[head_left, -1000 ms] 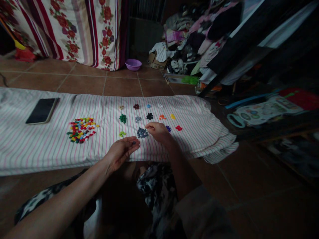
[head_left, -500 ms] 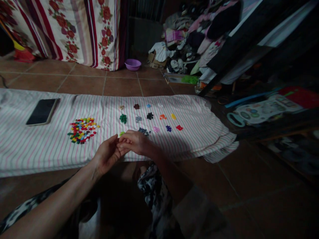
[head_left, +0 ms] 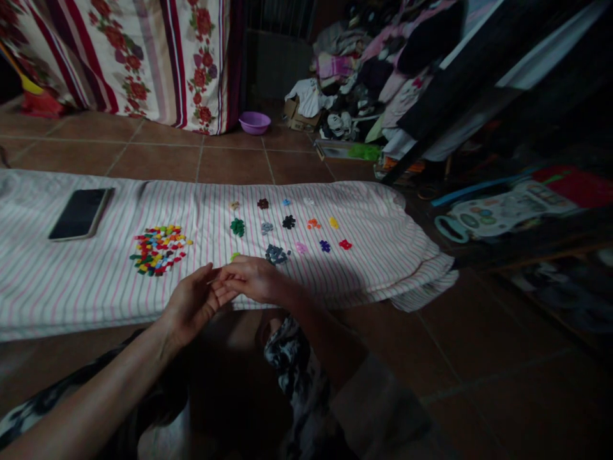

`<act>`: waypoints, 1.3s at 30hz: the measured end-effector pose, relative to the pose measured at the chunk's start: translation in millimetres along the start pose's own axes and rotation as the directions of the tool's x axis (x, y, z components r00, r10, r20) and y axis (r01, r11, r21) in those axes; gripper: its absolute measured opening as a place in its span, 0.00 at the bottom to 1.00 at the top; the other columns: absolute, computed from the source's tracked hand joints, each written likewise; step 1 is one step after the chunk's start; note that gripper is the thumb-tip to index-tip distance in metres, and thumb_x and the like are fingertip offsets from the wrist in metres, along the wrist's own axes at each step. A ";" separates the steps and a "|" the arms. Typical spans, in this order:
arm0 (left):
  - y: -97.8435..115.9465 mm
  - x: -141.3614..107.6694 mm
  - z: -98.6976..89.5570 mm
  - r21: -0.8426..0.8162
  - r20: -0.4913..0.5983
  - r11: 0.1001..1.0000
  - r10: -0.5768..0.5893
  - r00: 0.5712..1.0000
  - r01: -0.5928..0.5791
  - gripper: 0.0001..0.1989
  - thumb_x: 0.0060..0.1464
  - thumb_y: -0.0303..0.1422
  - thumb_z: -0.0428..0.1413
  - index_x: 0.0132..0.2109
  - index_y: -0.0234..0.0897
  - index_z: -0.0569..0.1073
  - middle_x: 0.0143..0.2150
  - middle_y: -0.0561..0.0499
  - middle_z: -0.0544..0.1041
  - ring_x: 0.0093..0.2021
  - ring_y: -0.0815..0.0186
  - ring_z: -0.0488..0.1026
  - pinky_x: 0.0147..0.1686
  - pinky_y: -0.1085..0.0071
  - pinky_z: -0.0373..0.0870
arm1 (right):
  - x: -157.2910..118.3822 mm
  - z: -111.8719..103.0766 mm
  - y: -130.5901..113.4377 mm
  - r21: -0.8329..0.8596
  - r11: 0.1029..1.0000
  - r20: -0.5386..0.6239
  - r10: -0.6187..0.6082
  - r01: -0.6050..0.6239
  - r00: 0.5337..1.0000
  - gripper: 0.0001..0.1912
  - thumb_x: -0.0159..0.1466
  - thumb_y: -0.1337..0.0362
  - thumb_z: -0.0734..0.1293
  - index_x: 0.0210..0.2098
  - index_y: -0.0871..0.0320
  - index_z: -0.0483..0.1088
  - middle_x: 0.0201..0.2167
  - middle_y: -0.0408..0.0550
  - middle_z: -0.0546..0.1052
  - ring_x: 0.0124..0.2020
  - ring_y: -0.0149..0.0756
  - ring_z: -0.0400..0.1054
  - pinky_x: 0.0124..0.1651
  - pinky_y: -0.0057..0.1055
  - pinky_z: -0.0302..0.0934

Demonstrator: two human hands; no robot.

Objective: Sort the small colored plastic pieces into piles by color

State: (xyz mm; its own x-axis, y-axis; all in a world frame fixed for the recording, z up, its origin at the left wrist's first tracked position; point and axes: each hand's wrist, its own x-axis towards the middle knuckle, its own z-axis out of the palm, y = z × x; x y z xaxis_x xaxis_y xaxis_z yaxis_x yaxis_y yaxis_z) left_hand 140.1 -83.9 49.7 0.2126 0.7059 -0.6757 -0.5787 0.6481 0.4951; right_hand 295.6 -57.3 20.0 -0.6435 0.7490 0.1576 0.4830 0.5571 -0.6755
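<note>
Your left hand (head_left: 194, 305) is palm up, fingers loosely extended; your right hand (head_left: 258, 279) meets its fingertips, fingers curled. Whether either holds a piece cannot be told. On the striped cloth (head_left: 378, 262), the dark-grey pile of small pieces (head_left: 276, 253) lies just beyond the right hand, the nearer one, without clear long axis; the multicoloured pile (head_left: 159, 250) sits far and left of both.

Mixed pile (head_left: 160, 250), dark-green heap (head_left: 237, 227), gap between
</note>
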 end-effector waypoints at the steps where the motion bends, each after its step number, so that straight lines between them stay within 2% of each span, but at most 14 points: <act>1: 1.3 -0.4 -1.4 0.015 0.004 1.000 0.008 1.000 -0.008 0.10 0.58 0.27 0.46 0.39 0.29 0.72 0.33 0.40 0.79 0.36 0.59 0.79 0.44 0.57 0.78 | -0.2 -1.6 1.1 0.006 1.000 -0.002 -0.016 0.016 1.000 0.06 0.62 0.71 0.65 0.36 0.58 0.72 0.33 0.44 0.73 0.36 0.30 0.66 0.40 0.25 0.57; 3: 4.5 -0.8 -4.0 0.055 0.019 0.998 0.018 1.000 -0.019 0.11 0.58 0.27 0.46 0.40 0.27 0.73 0.35 0.36 0.79 0.39 0.56 0.79 0.44 0.57 0.78 | -3.6 -11.1 5.8 -0.010 1.000 -0.037 -0.009 0.009 0.999 0.08 0.61 0.74 0.63 0.36 0.58 0.73 0.33 0.45 0.74 0.36 0.31 0.66 0.41 0.26 0.58; 5: 8.2 0.1 -7.0 0.096 0.034 0.995 0.022 0.999 -0.025 0.12 0.58 0.26 0.46 0.41 0.24 0.72 0.39 0.31 0.79 0.43 0.53 0.79 0.46 0.58 0.77 | -11.8 -27.8 14.3 -0.061 0.995 -0.134 0.074 -0.083 0.988 0.12 0.58 0.75 0.62 0.35 0.58 0.74 0.33 0.45 0.75 0.36 0.31 0.66 0.42 0.27 0.58; 7: 11.7 2.2 -10.8 0.131 0.039 0.991 0.035 0.999 -0.040 0.12 0.58 0.26 0.46 0.42 0.23 0.72 0.43 0.29 0.78 0.45 0.52 0.78 0.47 0.59 0.77 | -24.2 -47.6 26.0 -0.109 0.964 -0.252 0.209 -0.242 0.945 0.12 0.56 0.75 0.61 0.34 0.58 0.75 0.32 0.45 0.75 0.35 0.32 0.66 0.41 0.27 0.57; 9: 14.2 4.6 -14.7 0.161 0.035 0.986 0.045 0.998 -0.050 0.12 0.57 0.25 0.47 0.42 0.23 0.72 0.46 0.29 0.77 0.46 0.51 0.77 0.47 0.61 0.77 | -38.0 -64.3 38.6 -0.143 0.905 -0.311 0.343 -0.400 0.886 0.11 0.56 0.73 0.61 0.32 0.57 0.74 0.29 0.43 0.75 0.32 0.31 0.66 0.39 0.27 0.56; 11: 15.4 6.0 -17.2 0.190 0.022 0.980 0.051 0.998 -0.054 0.11 0.57 0.25 0.47 0.42 0.23 0.72 0.47 0.30 0.77 0.46 0.52 0.77 0.47 0.63 0.77 | -49.3 -73.2 49.4 -0.192 0.836 -0.330 0.439 -0.514 0.836 0.10 0.55 0.73 0.61 0.30 0.58 0.74 0.26 0.43 0.75 0.30 0.31 0.65 0.37 0.27 0.55; 13: 15.4 6.1 -17.4 0.216 0.010 0.975 0.059 0.998 -0.060 0.11 0.57 0.24 0.48 0.42 0.23 0.72 0.46 0.31 0.77 0.45 0.53 0.78 0.45 0.66 0.78 | -55.7 -73.1 56.5 -0.242 0.787 -0.328 0.484 -0.568 0.811 0.11 0.55 0.73 0.61 0.28 0.58 0.74 0.25 0.44 0.75 0.29 0.31 0.65 0.37 0.27 0.54; 16: 14.8 4.8 -14.4 0.237 -0.005 0.970 0.064 0.998 -0.061 0.11 0.57 0.23 0.47 0.42 0.23 0.72 0.45 0.32 0.78 0.44 0.55 0.78 0.43 0.67 0.78 | -55.0 -63.1 59.6 -0.268 0.790 -0.307 0.473 -0.552 0.826 0.12 0.55 0.73 0.60 0.28 0.59 0.75 0.26 0.45 0.76 0.30 0.32 0.65 0.37 0.28 0.54; 19: 15.1 4.4 -11.6 0.244 -0.016 0.968 0.065 0.998 -0.059 0.10 0.58 0.23 0.47 0.40 0.24 0.72 0.43 0.33 0.79 0.42 0.56 0.79 0.42 0.68 0.79 | -48.2 -54.8 57.3 -0.203 0.834 -0.286 0.451 -0.513 0.846 0.12 0.56 0.73 0.61 0.30 0.59 0.76 0.26 0.44 0.76 0.29 0.31 0.65 0.37 0.27 0.55; 22: 17.3 6.6 -12.1 0.240 -0.014 0.968 0.083 0.996 -0.077 0.10 0.58 0.23 0.46 0.39 0.25 0.73 0.41 0.34 0.79 0.41 0.57 0.79 0.42 0.67 0.79 | -43.3 -54.0 55.1 -0.120 0.857 -0.292 0.452 -0.502 0.842 0.12 0.55 0.72 0.61 0.30 0.59 0.76 0.26 0.43 0.76 0.28 0.29 0.66 0.36 0.26 0.56; 27: 25.5 10.2 -16.7 0.216 -0.030 0.968 0.138 0.990 -0.129 0.09 0.56 0.21 0.48 0.36 0.26 0.74 0.39 0.37 0.80 0.40 0.58 0.79 0.41 0.67 0.79 | -43.3 -58.0 57.0 -0.101 0.871 -0.320 0.429 -0.481 0.845 0.13 0.55 0.73 0.61 0.31 0.58 0.76 0.28 0.43 0.77 0.30 0.30 0.68 0.38 0.25 0.58; 33: 51.1 5.3 -25.1 0.208 -0.077 0.950 0.255 0.964 -0.234 0.10 0.55 0.20 0.49 0.35 0.27 0.76 0.34 0.42 0.80 0.35 0.63 0.79 0.35 0.73 0.79 | -40.3 -56.4 59.6 -0.106 0.869 -0.375 0.416 -0.484 0.829 0.10 0.57 0.70 0.63 0.34 0.57 0.77 0.32 0.44 0.79 0.34 0.32 0.71 0.41 0.27 0.60; 39: 83.0 -2.0 -38.2 0.213 -0.156 0.901 0.413 0.897 -0.378 0.14 0.56 0.18 0.46 0.30 0.30 0.75 0.27 0.50 0.78 0.28 0.71 0.76 0.29 0.79 0.76 | -30.3 -52.4 62.1 -0.144 0.886 -0.328 0.378 -0.441 0.866 0.14 0.56 0.74 0.61 0.36 0.58 0.76 0.36 0.47 0.79 0.38 0.34 0.71 0.45 0.30 0.62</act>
State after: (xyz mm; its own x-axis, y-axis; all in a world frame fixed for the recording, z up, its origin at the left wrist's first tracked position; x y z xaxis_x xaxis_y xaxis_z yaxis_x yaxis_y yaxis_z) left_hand 61.6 -42.5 71.3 -0.1709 0.8566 -0.4868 -0.4338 0.3781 0.8178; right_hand 376.2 -26.6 11.0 -0.1797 0.9766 0.1180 0.7970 0.2149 -0.5645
